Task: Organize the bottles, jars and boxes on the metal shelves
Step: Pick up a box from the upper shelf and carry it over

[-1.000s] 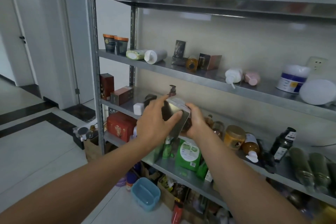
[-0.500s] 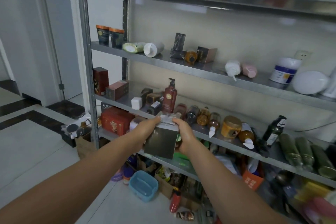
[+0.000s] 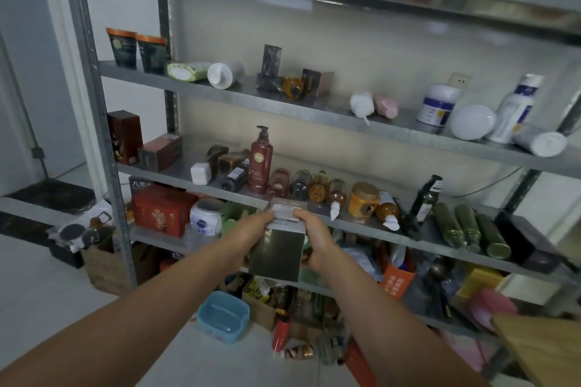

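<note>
Head view, forward-down, near metal shelves (image 3: 314,110)

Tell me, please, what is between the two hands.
In the head view, a dark box with a white label on top; the left hand and right hand grip its sides.

Dull metal shelves (image 3: 283,105), glossy dark cardboard box (image 3: 278,253), smooth blue plastic tub (image 3: 223,316), shiny red pump bottle (image 3: 260,163).

Backed by a cream wall (image 3: 361,50) carrying a white socket (image 3: 459,81) behind the metal shelves (image 3: 220,94). Floored in pale tile (image 3: 37,286) with a dark band (image 3: 19,221) at left, beside white panelling (image 3: 19,40). Lit softly and evenly, with a wooden corner (image 3: 544,352) at lower right.
</note>
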